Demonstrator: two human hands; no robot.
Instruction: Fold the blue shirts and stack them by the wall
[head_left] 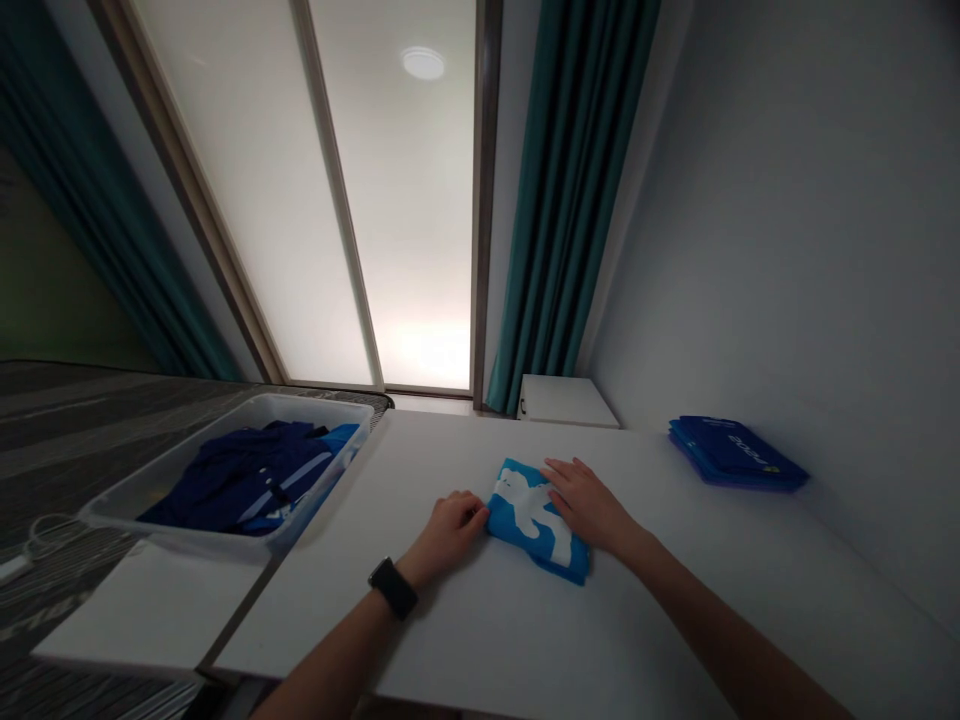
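A bright blue T-shirt (527, 528) with a large white print lies folded into a small bundle on the white table (465, 640). At its left edge my left hand (448, 530), with a dark watch on the wrist, has its fingers curled in and pinches the cloth. My right hand (585, 500) rests flat over the upper right part of the bundle, fingers stretched out and touching the fabric. One lower corner of the cloth sticks out slightly beneath the fold.
A clear plastic bin (187, 545) with crumpled dark blue clothes (240, 470) stands at the left. Against the right wall lies a stack of folded dark blue garments (735, 450). A white cabinet (568, 400) stands beyond the table, by the teal curtain (574, 200).
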